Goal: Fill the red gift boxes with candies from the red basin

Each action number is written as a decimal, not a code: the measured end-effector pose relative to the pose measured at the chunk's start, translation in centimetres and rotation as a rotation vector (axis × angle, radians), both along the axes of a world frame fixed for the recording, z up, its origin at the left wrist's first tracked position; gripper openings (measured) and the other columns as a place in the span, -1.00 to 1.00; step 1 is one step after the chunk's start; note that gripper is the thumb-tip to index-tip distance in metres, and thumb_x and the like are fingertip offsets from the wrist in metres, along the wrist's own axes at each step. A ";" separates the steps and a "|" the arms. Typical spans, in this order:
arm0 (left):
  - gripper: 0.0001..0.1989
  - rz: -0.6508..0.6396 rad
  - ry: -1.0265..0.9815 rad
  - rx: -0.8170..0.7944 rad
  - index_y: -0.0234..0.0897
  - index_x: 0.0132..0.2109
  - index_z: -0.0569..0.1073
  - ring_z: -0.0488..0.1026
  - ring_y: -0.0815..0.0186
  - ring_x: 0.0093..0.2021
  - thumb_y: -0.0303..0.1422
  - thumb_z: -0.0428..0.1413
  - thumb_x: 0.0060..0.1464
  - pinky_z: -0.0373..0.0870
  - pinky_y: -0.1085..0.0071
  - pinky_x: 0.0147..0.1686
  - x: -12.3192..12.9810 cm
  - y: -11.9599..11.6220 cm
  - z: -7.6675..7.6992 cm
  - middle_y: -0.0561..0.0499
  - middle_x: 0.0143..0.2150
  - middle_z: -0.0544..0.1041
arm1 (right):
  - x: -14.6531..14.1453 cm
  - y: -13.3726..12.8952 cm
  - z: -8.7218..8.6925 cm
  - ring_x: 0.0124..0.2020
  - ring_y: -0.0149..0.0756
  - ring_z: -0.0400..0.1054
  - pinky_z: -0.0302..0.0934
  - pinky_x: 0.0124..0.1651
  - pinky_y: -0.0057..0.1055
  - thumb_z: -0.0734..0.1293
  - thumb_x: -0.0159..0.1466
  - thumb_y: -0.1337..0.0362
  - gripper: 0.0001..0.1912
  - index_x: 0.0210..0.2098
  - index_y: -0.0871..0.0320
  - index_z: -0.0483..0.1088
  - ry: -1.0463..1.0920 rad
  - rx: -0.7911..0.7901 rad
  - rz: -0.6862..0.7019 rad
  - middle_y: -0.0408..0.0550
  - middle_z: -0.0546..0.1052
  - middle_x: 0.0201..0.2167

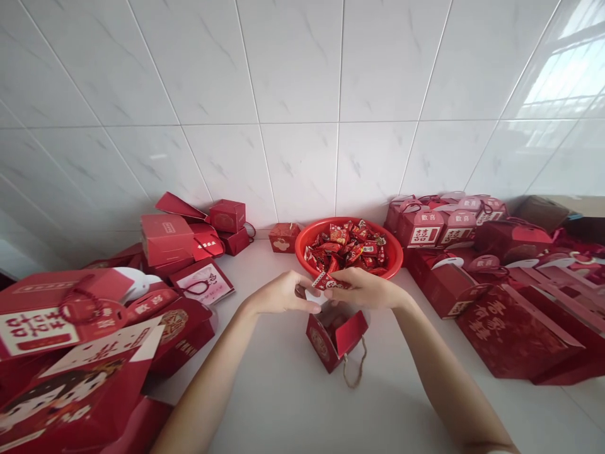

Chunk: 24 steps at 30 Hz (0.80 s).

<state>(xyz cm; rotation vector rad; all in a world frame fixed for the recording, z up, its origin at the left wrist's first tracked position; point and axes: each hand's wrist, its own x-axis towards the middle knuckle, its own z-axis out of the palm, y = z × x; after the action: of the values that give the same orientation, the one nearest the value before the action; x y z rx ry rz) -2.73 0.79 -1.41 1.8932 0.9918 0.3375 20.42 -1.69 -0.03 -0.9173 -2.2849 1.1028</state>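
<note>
The pale surface (278,391) before you carries red boxes on both sides, the left pile (108,321) and the right group (501,271). Near the wall (302,82) sits the red bowl (396,257), full of wrapped sweets (352,247). Nearer you stands the open box (324,343), a cord loop (360,366) at its side. Above it, your right hand (362,288) pinches a red packet (326,282); your left hand (286,293) curls around a white piece (316,299), its grip unclear.
</note>
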 end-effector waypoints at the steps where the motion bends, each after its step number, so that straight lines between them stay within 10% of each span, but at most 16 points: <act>1: -0.48 0.014 0.041 0.000 -0.38 -0.07 0.60 0.53 0.18 -0.28 -0.17 0.37 -0.18 0.43 0.35 -0.27 -0.2 0.0 0.1 -0.10 -0.20 0.64 | 0.2 0.0 0.1 -0.52 -0.45 0.20 0.04 -0.47 -0.52 0.23 0.36 0.10 -0.70 -0.31 0.19 0.44 -0.058 0.029 -0.034 -0.21 0.38 -0.55; 17: -0.45 0.001 0.105 0.064 -0.32 0.01 0.56 0.51 0.11 -0.12 -0.26 0.34 -0.21 0.43 0.25 -0.07 -2.6 0.2 1.1 -0.09 -0.10 0.56 | 1.5 -1.1 1.2 -0.33 -0.32 0.43 0.16 -0.35 -0.49 0.42 0.18 0.27 -0.86 -0.26 0.15 0.47 -0.414 -0.066 0.069 -0.11 0.54 -0.33; 24: -0.79 -0.184 0.122 0.261 -0.19 -0.19 0.62 0.45 0.15 0.04 -0.33 0.28 -0.05 0.32 0.34 0.06 -1.8 -1.1 2.2 -0.01 0.03 0.50 | -0.8 -0.1 -0.6 -0.24 -0.25 0.37 0.06 -0.32 -0.46 0.45 0.15 0.30 -0.72 -0.19 0.15 0.33 -0.517 0.295 -0.279 -0.04 0.49 -0.19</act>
<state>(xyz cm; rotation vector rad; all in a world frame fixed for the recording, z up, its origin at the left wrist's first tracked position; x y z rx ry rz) -4.56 -0.30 0.79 2.2468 0.8766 0.2543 19.58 -1.79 -0.66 -1.4657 -2.5116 0.4235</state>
